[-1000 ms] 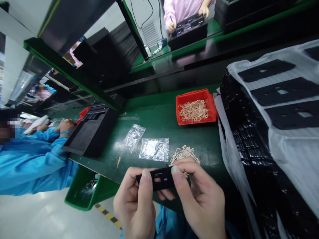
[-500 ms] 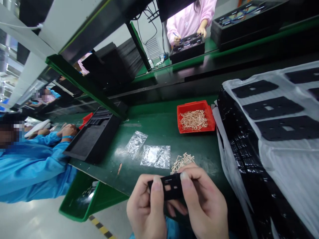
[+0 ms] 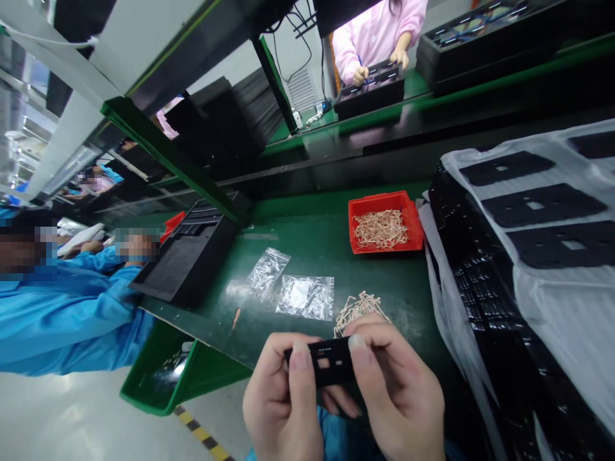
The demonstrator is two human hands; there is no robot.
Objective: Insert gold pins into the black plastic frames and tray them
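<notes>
Between my two hands is a small flat black plate [image 3: 331,363] with cut-out openings and tiny pale markings near its upper edge. My left hand [image 3: 288,397] pinches its left end, thumb on the face. My right hand [image 3: 398,390] grips the right end the same way, its thumb over the corner. Just beyond my fingers lies a loose pile of small beige strips [image 3: 360,308], partly covered by my right hand. A red bin [image 3: 417,240] farther back holds many more of these strips.
Two clear plastic bags [image 3: 307,299] lie on the green table [image 3: 288,224]. A black tray [image 3: 168,262] is at left by a co-worker in blue [image 3: 72,314]. Wrapped sheets with black plates [image 3: 542,205] stand at right. A green bin [image 3: 154,384] sits below the edge. Another person in pink works opposite.
The view has shifted slightly, so the surroundings appear a little farther right. Both hands keep the same grip on the black plate. The person opposite has moved the hand with the pen.
</notes>
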